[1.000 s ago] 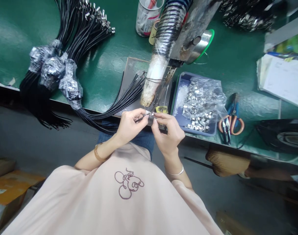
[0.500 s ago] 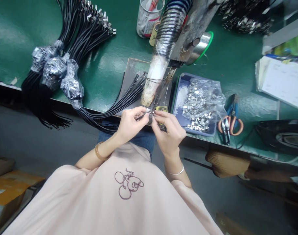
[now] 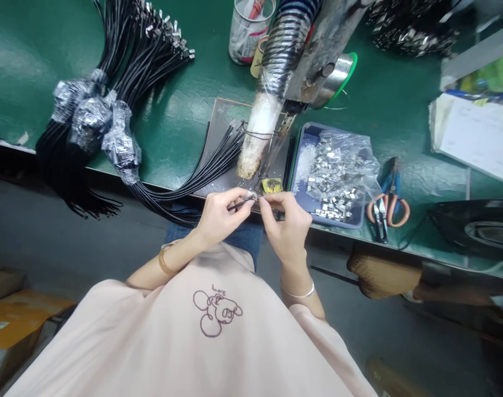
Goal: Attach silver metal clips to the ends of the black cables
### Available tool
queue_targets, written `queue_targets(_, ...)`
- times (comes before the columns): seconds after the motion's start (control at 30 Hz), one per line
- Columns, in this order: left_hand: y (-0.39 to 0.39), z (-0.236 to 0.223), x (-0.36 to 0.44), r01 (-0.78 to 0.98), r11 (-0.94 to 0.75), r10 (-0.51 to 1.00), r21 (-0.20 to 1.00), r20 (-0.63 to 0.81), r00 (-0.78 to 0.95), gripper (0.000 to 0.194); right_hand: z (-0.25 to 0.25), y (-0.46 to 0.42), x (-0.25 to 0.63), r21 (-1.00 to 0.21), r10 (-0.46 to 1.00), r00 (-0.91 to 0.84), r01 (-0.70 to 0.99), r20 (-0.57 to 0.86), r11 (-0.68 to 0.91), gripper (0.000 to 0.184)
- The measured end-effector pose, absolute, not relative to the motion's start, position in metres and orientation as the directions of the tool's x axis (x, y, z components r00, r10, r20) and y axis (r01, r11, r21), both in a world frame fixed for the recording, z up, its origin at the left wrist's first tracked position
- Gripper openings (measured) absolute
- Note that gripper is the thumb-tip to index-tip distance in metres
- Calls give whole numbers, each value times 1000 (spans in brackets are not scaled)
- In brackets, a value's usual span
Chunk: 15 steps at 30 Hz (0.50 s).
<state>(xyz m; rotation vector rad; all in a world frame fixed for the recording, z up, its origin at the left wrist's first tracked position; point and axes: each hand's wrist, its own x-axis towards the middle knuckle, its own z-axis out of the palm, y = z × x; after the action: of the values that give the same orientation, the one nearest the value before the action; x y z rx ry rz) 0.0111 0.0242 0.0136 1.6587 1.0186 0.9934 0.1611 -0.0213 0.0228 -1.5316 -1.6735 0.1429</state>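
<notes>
My left hand (image 3: 219, 214) pinches the end of a thin black cord (image 3: 240, 203) at the bench's front edge. My right hand (image 3: 288, 223) is closed on a small metal clip (image 3: 257, 197) held against the cord's tip. Both hands meet just below a dark work plate (image 3: 224, 124), where several more black cords (image 3: 202, 173) lie fanned out. A blue tray (image 3: 301, 144) to the right of my hands holds a clear bag of metal clips (image 3: 338, 173).
Bundles of black cords with foil wraps (image 3: 94, 118) lie at the left on the green bench (image 3: 185, 105). A ribbed hose and wrapped tool (image 3: 272, 77) hang over the plate. Scissors (image 3: 386, 201), papers (image 3: 475, 129), a clear cup (image 3: 247, 27) and a solder spool (image 3: 338, 71) stand around.
Both hands have dropped slightly toward me, still joined at the cord tip and clip. My right-hand fingers have shifted on the clip.
</notes>
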Motion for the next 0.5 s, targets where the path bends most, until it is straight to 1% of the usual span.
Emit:
queue_targets(0.1,21,13,9,163,-293,922,942,233,309,13,23,-23,163,-649,869,151,726,472,226,10)
queue_targets(0.17,20,13,7,141,-277,914,950,216,342,19,21,-24,162,-712,872,188,664,452,226,10)
queue_targets(0.23,21,15,3,103,-165,895,981,105,433,28,18,-25,162,-780,886,210,583,414,226,11)
queue_targets(0.3,23,17,-1,38,13,835,999,-31,550,38,16,-27,161,-831,904,221,515,367,211,12)
queue_targets(0.37,26,19,-4,-28,182,766,983,-124,630,43,16,-29,161,-864,918,242,474,314,171,13)
queue_targets(0.43,27,20,-7,-71,270,740,960,-160,654,44,19,-31,162,-862,917,267,490,294,134,14)
queue_targets(0.5,27,21,-8,-93,287,748,953,-162,643,44,24,-34,161,-797,914,233,588,331,139,14)
